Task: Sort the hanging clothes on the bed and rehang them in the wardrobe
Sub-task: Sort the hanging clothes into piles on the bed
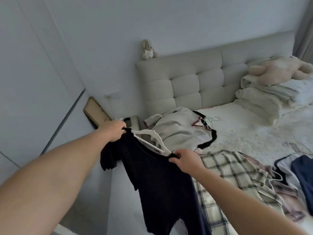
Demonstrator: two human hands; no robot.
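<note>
While both hands (115, 131) (184, 161) pinch its shoulders, limp dark shirt (162, 184) drapes off white hanger (149, 139)

Head camera looks down, close over the bed (237, 133).

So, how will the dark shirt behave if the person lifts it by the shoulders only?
Probably floppy: the dark shirt hangs limp below both hands, left hand and right hand, and its sleeve droops. It looks light, since pinched fingers carry it. It may slip off the white hanger, which sits tilted and partly out of the neck.
</note>
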